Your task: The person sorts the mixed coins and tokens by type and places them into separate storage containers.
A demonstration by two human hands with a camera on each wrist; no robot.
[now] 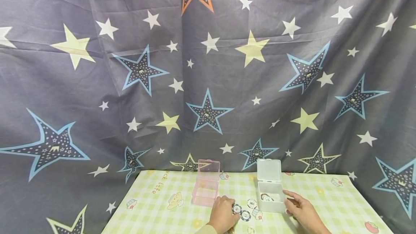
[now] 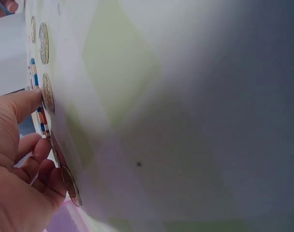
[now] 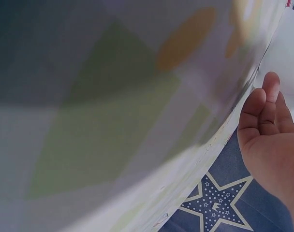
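Observation:
My left hand (image 1: 223,214) is low over the table, its fingertips among dark-edged poker chips (image 1: 246,215) in the head view. In the left wrist view, its thumb reaches the edge of a gold coin (image 2: 48,94), while the other fingers bend loosely beside another coin (image 2: 70,186). A white-marked chip (image 1: 251,203) lies just left of a translucent white box (image 1: 272,207), whose lid stands up. Inside that box are a few chips (image 1: 266,198). My right hand (image 1: 302,210) touches the box's right side with its fingertips.
A pink clear box (image 1: 204,201) with a raised lid stands behind my left hand. Gold coins (image 1: 251,230) lie at the near side. A green checked cloth (image 1: 146,205) covers the table, and a grey star-patterned curtain (image 1: 227,75) hangs behind it.

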